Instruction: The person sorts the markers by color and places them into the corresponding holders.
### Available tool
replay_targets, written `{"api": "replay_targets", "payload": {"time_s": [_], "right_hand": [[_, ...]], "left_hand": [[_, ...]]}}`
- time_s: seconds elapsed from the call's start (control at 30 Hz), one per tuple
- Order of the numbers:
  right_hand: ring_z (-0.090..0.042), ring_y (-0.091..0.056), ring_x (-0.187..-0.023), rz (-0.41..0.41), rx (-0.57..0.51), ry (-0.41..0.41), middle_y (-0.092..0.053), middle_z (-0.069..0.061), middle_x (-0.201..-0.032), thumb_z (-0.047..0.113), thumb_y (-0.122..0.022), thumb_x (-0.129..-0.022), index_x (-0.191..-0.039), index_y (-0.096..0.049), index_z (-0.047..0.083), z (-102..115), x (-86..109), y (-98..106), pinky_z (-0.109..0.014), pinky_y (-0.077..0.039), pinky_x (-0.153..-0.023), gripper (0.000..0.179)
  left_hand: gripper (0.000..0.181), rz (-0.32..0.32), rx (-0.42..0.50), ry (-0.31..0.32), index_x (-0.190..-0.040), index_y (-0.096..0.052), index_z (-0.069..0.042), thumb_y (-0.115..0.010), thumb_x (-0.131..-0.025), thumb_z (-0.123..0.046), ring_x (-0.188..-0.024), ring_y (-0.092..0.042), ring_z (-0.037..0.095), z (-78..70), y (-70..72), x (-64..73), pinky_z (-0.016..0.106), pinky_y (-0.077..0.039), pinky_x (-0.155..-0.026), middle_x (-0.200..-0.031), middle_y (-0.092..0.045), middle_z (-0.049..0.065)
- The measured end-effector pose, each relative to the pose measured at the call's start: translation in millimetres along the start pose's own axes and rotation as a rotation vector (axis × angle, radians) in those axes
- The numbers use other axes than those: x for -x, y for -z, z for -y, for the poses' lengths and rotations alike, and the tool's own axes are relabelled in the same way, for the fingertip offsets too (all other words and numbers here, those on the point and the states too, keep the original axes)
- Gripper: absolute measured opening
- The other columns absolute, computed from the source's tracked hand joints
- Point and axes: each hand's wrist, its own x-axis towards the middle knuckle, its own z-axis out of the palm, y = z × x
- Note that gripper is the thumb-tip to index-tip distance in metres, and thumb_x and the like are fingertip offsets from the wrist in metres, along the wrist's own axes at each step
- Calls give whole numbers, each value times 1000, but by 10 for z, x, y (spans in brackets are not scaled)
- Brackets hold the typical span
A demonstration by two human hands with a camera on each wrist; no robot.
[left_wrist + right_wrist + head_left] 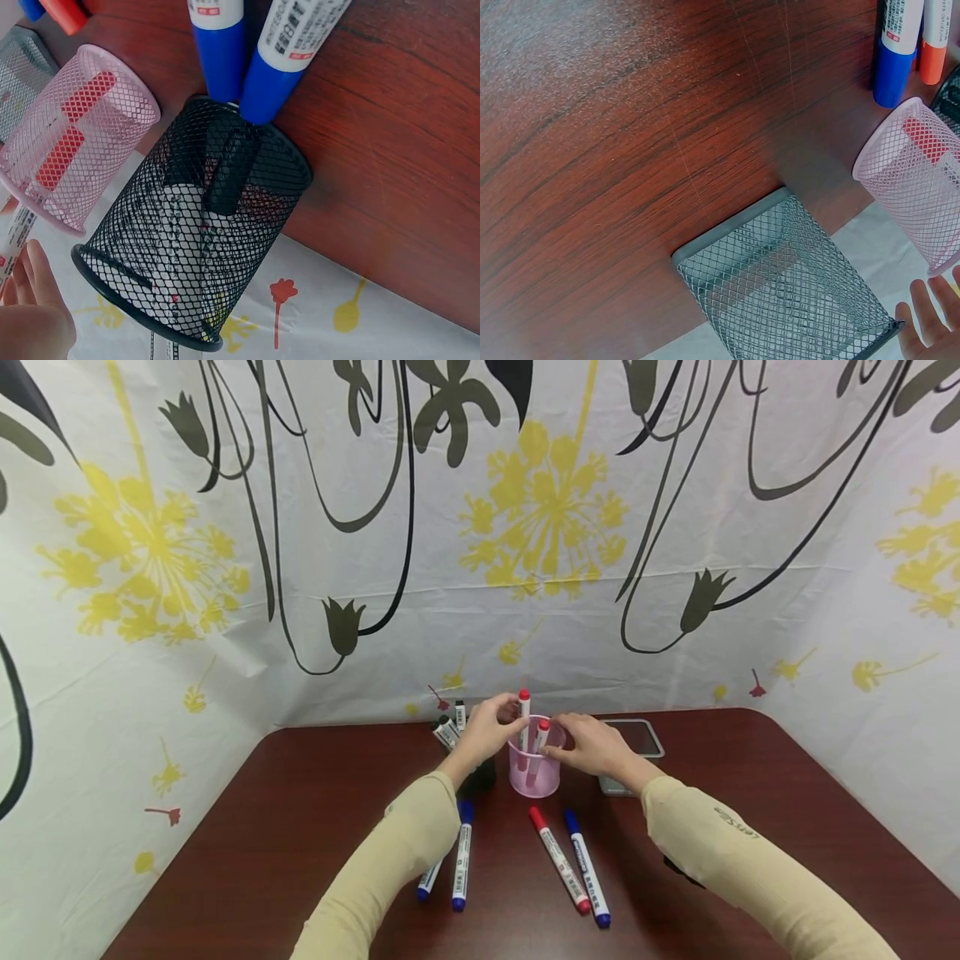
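A pink mesh pen cup (534, 781) stands at the middle of the table with two red-capped markers in it. My left hand (486, 727) pinches the taller red marker (524, 706) near its cap, its lower end inside the cup. The other red marker (542, 737) leans lower in the cup. My right hand (597, 745) is at the cup's right rim, fingers (928, 315) extended and spread, thumb near the leaning marker. Beside the pink cup, a black mesh cup (195, 225) holds black-capped markers and is partly hidden by my left forearm.
A grey mesh holder (780, 277) stands right of the pink cup, partly behind my right hand. In front lie a red marker (560, 862) and a blue marker (589, 875), with two more blue markers (462, 864) toward the left. A patterned cloth (420, 568) hangs behind the table.
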Motion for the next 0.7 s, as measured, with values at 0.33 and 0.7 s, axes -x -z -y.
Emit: {"api": "replay_targets", "payload": {"time_s": [0.33, 0.7], "right_hand": [[-26, -56, -90, -18, -4, 10, -59, -13, -103, 44, -63, -77, -112, -57, 2, -5, -4, -12, -44, -45, -73, 55], [-26, -55, -93, -8, 1, -4, -58, -13, -105, 44, -63, -77, -113, -57, 2, 6, 1, 1, -45, -45, -75, 56]], "left_hand": [[18, 26, -27, -34, -98, -63, -8, -64, -81, -16, -77, -60, 10, 42, -47, 57, 20, -46, -65, -89, -64, 1], [21, -3, 35, -65, -101, -61, -4, -64, -81, -12, -82, -60, 12, -13, 50, 93, 23, -46, -70, -92, -63, 5]]}}
